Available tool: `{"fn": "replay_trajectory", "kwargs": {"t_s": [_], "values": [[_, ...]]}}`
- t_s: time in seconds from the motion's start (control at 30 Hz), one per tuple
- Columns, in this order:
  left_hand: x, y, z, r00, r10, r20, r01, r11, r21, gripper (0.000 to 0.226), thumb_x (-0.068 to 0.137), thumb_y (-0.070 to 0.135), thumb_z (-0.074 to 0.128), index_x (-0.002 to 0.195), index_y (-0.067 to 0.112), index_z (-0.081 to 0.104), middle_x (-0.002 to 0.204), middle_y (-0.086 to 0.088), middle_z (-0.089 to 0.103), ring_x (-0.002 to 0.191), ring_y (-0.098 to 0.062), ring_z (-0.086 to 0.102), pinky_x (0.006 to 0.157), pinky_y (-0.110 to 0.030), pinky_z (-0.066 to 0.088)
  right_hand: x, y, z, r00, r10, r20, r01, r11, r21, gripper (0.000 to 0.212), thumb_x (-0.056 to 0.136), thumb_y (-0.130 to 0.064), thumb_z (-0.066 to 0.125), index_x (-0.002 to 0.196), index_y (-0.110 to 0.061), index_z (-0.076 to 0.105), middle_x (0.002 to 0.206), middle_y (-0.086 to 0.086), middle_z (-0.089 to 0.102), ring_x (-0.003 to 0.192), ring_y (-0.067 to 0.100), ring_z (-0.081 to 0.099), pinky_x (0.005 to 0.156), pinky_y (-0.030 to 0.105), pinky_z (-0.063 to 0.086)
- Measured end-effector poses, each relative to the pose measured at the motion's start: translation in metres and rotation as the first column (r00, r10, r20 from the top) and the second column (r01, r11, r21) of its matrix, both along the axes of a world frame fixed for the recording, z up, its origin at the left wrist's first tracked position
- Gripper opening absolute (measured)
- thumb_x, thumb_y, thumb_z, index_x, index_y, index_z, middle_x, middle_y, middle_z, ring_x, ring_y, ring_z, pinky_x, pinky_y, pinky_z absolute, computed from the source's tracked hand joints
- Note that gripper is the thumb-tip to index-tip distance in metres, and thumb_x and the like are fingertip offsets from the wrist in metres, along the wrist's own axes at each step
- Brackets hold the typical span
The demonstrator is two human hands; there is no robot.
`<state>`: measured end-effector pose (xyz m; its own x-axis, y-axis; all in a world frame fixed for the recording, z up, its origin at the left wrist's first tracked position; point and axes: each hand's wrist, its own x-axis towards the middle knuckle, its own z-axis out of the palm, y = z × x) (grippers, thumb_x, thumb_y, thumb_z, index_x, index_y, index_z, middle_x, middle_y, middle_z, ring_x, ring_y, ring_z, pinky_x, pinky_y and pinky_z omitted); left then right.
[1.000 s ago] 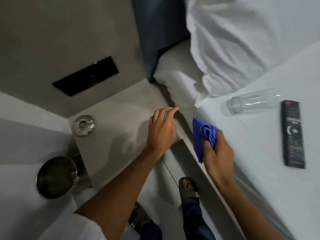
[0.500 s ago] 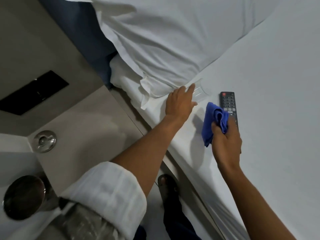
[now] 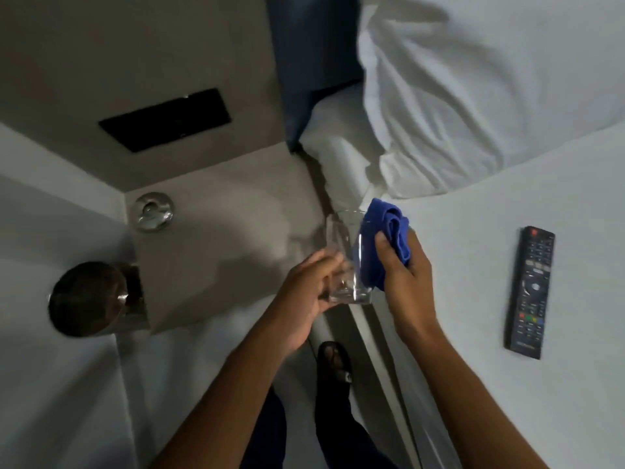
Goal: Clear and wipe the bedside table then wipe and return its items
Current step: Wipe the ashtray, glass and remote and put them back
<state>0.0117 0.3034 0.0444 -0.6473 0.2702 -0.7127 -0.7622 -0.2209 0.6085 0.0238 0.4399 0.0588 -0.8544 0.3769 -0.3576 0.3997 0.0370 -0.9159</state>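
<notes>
A clear drinking glass (image 3: 341, 255) is held upright in the air over the gap between the bedside table and the bed. My left hand (image 3: 306, 292) grips its lower part from the left. My right hand (image 3: 407, 282) holds a bunched blue cloth (image 3: 382, 235) pressed against the right side of the glass. The grey bedside table (image 3: 223, 238) lies to the left, with a round metal ashtray (image 3: 153, 211) at its back left corner. A black remote control (image 3: 530, 291) lies on the white bed sheet to the right.
A white pillow (image 3: 473, 96) lies at the head of the bed (image 3: 507, 384). A round metal bin (image 3: 86, 297) stands on the floor left of the table. A black switch panel (image 3: 165, 120) is set in the wall. My sandalled foot (image 3: 333, 363) stands between table and bed.
My left hand reached across to the glass lying on the bed, picked it up and brought it back over the table's edge. My right hand brought the cloth against the glass.
</notes>
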Motion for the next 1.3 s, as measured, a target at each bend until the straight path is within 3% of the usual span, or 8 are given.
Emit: {"fn": "replay_trajectory", "kwargs": {"t_s": [0.17,0.3,0.4,0.5,0.67,0.87,1.07,1.3], "values": [[-0.009,-0.075,0.006,0.968,0.250,-0.018,-0.250,0.954,-0.168,0.089,0.067,0.075,0.064,0.131,0.013,0.053,0.125,-0.014,0.060,0.120,-0.026,0.057,0.101,-0.047,0.048,0.019,-0.095,0.004,0.955,0.295,0.007,-0.295,0.955,0.011,0.026,0.097,-0.026,0.054,0.122,-0.024,0.061,0.093,-0.011,0.070,0.082,-0.004,0.063,0.076,0.018,0.051],[-0.014,-0.136,0.007,0.968,0.231,-0.102,-0.252,0.903,-0.347,0.088,0.058,0.075,0.074,0.121,0.014,0.060,0.122,-0.010,0.067,0.112,-0.027,0.064,0.098,-0.051,0.050,0.035,-0.143,0.009,0.908,0.419,0.009,-0.419,0.907,-0.044,0.029,0.097,-0.025,0.054,0.124,-0.033,0.058,0.101,-0.023,0.066,0.095,0.002,0.065,0.082,0.025,0.052],[-0.007,-0.167,0.011,0.972,0.179,-0.154,-0.228,0.881,-0.414,0.066,0.071,0.062,0.072,0.118,0.016,0.064,0.101,0.000,0.074,0.096,-0.015,0.069,0.081,-0.033,0.055,0.014,-0.163,0.009,0.911,0.412,-0.011,-0.412,0.909,-0.063,0.025,0.098,-0.025,0.053,0.118,-0.038,0.060,0.102,-0.018,0.068,0.096,0.005,0.065,0.087,0.034,0.054],[0.000,-0.199,0.014,0.979,0.140,-0.147,-0.182,0.927,-0.328,0.043,0.078,0.053,0.068,0.107,0.021,0.071,0.100,0.001,0.076,0.098,-0.015,0.071,0.081,-0.032,0.056,-0.022,-0.184,0.011,0.923,0.384,-0.035,-0.386,0.917,-0.100,0.020,0.096,-0.029,0.055,0.113,-0.036,0.063,0.106,-0.008,0.069,0.102,0.013,0.066,0.096,0.046,0.052],[-0.001,-0.235,0.014,0.986,0.155,-0.059,-0.162,0.978,-0.133,0.041,0.080,0.047,0.066,0.107,0.015,0.069,0.106,-0.008,0.071,0.099,-0.024,0.070,0.088,-0.045,0.056,-0.056,-0.214,0.010,0.910,0.414,-0.038,-0.415,0.904,-0.100,0.016,0.094,-0.039,0.056,0.107,-0.036,0.064,0.106,-0.005,0.070,0.102,0.018,0.066,0.093,0.051,0.053],[-0.010,-0.259,0.011,0.955,0.296,-0.030,-0.297,0.948,-0.115,0.027,0.085,0.041,0.064,0.094,0.015,0.068,0.106,-0.012,0.072,0.094,-0.024,0.072,0.085,-0.048,0.058,-0.025,-0.234,0.004,0.853,0.517,-0.071,-0.517,0.856,0.008,0.020,0.098,-0.030,0.053,0.116,-0.028,0.061,0.094,-0.013,0.068,0.085,0.004,0.065,0.075,0.016,0.052],[-0.017,-0.245,0.010,0.993,0.110,-0.048,-0.116,0.981,-0.158,0.050,0.074,0.032,0.076,0.115,0.007,0.065,0.110,-0.012,0.074,0.099,-0.024,0.073,0.082,-0.035,0.059,-0.045,-0.228,0.001,0.891,0.447,-0.080,-0.448,0.894,0.014,0.029,0.098,-0.029,0.053,0.127,-0.029,0.057,0.097,-0.011,0.066,0.092,0.009,0.063,0.084,0.018,0.049],[-0.039,-0.205,0.001,0.832,0.539,0.131,-0.549,0.833,0.067,0.056,0.075,0.041,0.072,0.117,0.005,0.063,0.115,-0.014,0.071,0.100,-0.021,0.072,0.080,-0.029,0.059,-0.044,-0.199,0.014,0.849,0.498,-0.175,-0.466,0.863,0.195,0.042,0.096,-0.023,0.056,0.136,-0.036,0.049,0.131,-0.029,0.051,0.125,-0.009,0.046,0.101,0.013,0.040]]}}
